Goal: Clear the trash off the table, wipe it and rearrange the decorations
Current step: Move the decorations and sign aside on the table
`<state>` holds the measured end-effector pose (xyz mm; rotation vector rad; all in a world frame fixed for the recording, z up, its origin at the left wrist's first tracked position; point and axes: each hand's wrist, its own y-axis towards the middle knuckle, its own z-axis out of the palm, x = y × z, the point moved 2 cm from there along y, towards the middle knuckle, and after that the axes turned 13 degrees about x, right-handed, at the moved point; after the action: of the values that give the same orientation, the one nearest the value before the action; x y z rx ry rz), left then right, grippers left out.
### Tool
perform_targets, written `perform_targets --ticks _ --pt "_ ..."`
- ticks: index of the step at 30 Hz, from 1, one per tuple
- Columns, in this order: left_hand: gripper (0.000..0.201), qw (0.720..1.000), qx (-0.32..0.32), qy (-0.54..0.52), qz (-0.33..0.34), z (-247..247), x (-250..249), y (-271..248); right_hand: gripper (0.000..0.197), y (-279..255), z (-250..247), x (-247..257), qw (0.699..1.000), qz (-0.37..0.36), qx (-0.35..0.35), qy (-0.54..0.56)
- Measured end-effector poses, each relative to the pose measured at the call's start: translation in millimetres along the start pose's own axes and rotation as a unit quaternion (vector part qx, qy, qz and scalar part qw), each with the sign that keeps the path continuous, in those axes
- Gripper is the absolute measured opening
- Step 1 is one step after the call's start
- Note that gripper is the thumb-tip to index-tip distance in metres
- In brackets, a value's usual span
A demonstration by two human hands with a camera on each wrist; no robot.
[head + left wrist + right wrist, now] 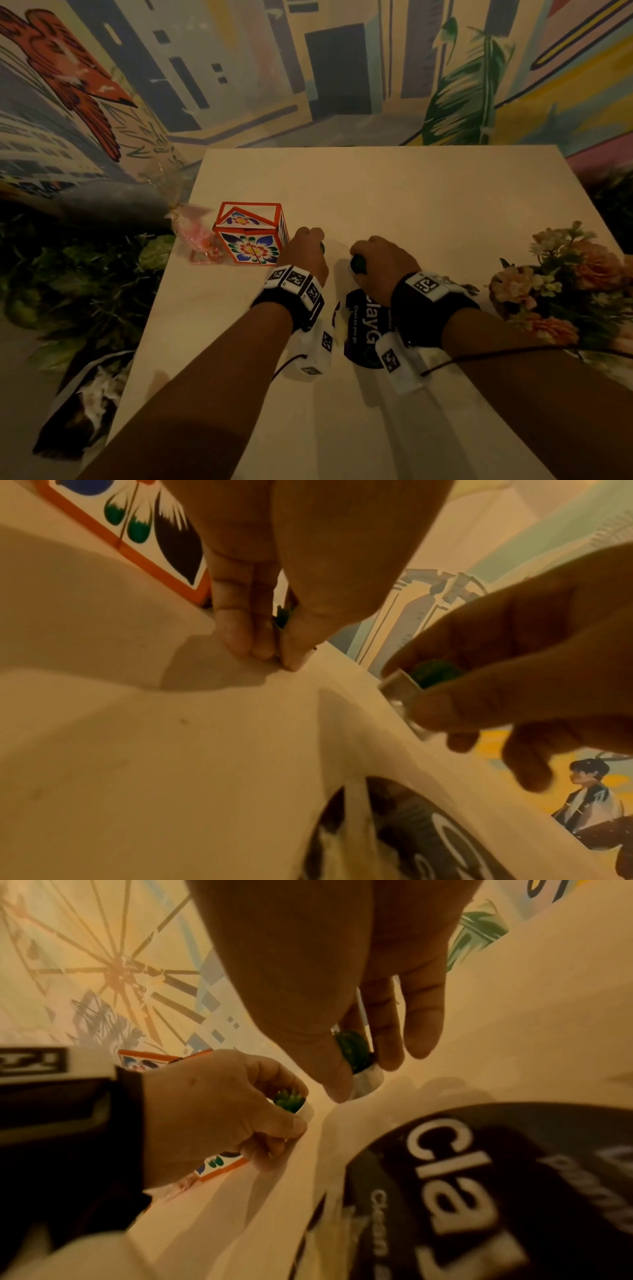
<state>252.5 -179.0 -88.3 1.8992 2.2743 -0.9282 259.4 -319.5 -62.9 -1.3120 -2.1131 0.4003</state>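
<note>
Both hands are low over the middle of the pale table [411, 192]. My left hand [310, 245] pinches a tiny green succulent in a white pot [293, 1103] right beside the orange floral box [251, 236]. My right hand [363, 258] grips a second small potted succulent [358, 1058] between thumb and fingers, with its white pot [405, 693] just above the tabletop. The two hands are a short gap apart. In the left wrist view only a sliver of green [282, 618] shows between the left fingers [240, 631].
A black wipes pack [359, 329] lies under my right wrist. A bouquet of pink flowers [561, 281] lies at the table's right edge. Pink cellophane wrappers [197, 236] lie left of the box. A bag with crumpled trash [85, 404] sits below the left edge.
</note>
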Motion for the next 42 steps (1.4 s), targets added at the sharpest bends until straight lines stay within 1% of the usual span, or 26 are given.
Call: perform_targets --ticks 5,10,13,16,20,22,24,26,28,30,31,32,33,35,37,38,40,42 --pt "0.042 1.0 -0.003 -0.005 0.007 -1 2 1 0.024 30 -6 13 1.0 -0.002 -0.005 -0.025" --pt "0.034 1.0 -0.004 0.012 0.009 -3 -1 0 0.017 52 0 18 0.999 -0.001 -0.015 -0.037" --pt "0.03 1.0 0.001 0.02 0.007 -3 -5 -2 0.021 55 2 16 0.999 0.007 -0.024 -0.02" --pt "0.035 1.0 0.009 0.019 -0.001 -3 -8 -3 0.027 49 -1 16 0.999 0.014 -0.033 0.029" --pt "0.049 0.999 0.032 0.034 -0.003 -5 -12 -9 0.051 21 1 13 0.995 0.011 -0.044 0.084" --pt "0.057 0.998 0.037 0.05 0.002 -8 -16 -17 0.055 -1 8 10 0.993 -0.005 -0.057 0.106" --pt "0.063 0.998 0.028 0.06 0.006 -11 -23 -26 0.052 -26 18 6 0.989 -0.029 -0.072 0.126" --pt "0.063 0.998 -0.001 0.057 0.013 -14 -36 -38 0.047 -54 32 0 0.985 -0.043 -0.076 0.148" --pt "0.058 0.997 -0.048 0.046 0.045 -17 -52 -51 0.043 -81 49 -11 0.983 -0.047 -0.066 0.167" --pt "0.051 0.991 -0.095 0.029 0.092 -17 -70 -64 0.038 -110 67 -28 0.982 -0.045 -0.046 0.177" --pt "0.048 0.987 -0.105 0.015 0.118 -14 -78 -70 0.033 -123 77 -37 0.982 -0.043 -0.032 0.18" --pt "0.043 0.985 -0.101 0.002 0.143 -10 -86 -73 0.028 -137 84 -47 0.982 -0.037 -0.017 0.182" --pt "0.039 0.983 -0.084 -0.006 0.165 -3 -94 -76 0.023 -151 91 -57 0.981 -0.027 -0.007 0.192" --pt "0.037 0.984 -0.02 -0.01 0.178 17 -106 -76 0.018 -175 96 -81 0.971 0.008 -0.007 0.239" --pt "0.044 0.986 0.045 -0.006 0.16 36 -111 -72 0.022 -192 96 -108 0.956 0.07 -0.037 0.282" --pt "0.048 0.987 0.061 -0.009 0.152 44 -114 -72 0.023 -200 94 -121 0.947 0.112 -0.056 0.297" --pt "0.053 0.987 0.064 -0.031 0.143 56 -117 -71 0.027 -212 91 -147 0.919 0.181 -0.106 0.333" --pt "0.058 0.988 0.059 -0.063 0.131 64 -120 -71 0.037 -217 86 -162 0.896 0.203 -0.151 0.366"
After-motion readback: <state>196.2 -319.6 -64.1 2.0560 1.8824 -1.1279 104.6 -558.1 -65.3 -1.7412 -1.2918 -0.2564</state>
